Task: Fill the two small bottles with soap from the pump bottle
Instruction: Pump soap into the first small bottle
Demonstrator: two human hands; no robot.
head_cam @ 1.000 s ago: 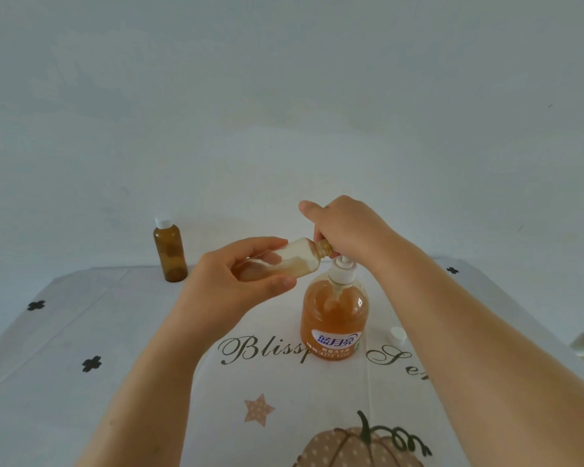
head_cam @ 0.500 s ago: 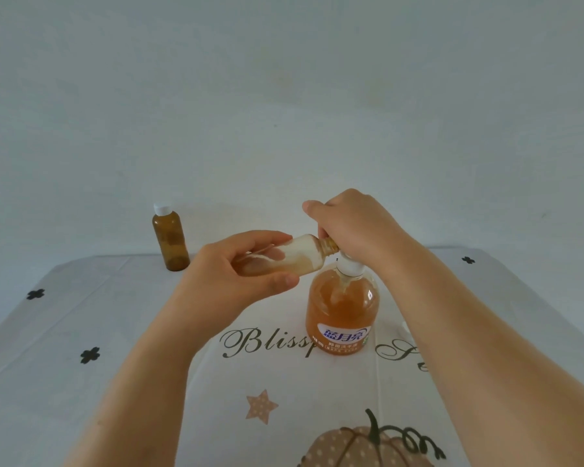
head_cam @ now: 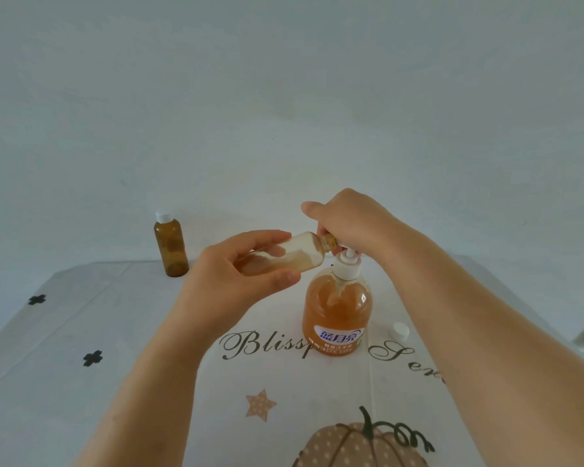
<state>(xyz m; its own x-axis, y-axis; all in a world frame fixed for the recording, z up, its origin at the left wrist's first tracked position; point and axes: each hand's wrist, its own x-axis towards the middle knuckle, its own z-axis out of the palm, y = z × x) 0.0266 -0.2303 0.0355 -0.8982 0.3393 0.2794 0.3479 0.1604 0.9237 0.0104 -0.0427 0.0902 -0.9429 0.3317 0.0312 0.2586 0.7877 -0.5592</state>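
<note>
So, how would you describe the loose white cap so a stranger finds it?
On the white printed tablecloth, find the orange plastic pump bottle near the middle. Just right of its base lies a small round white cap. It alone lies loose; the other white cap tops the brown bottle at back left.

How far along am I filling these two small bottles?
Seemingly done: the capped bottle at the back. In hand: left hand holds the open bottle to the pump bottle spout; right hand grips the pump. Left: finish filling, then fit the loose cap.
</note>
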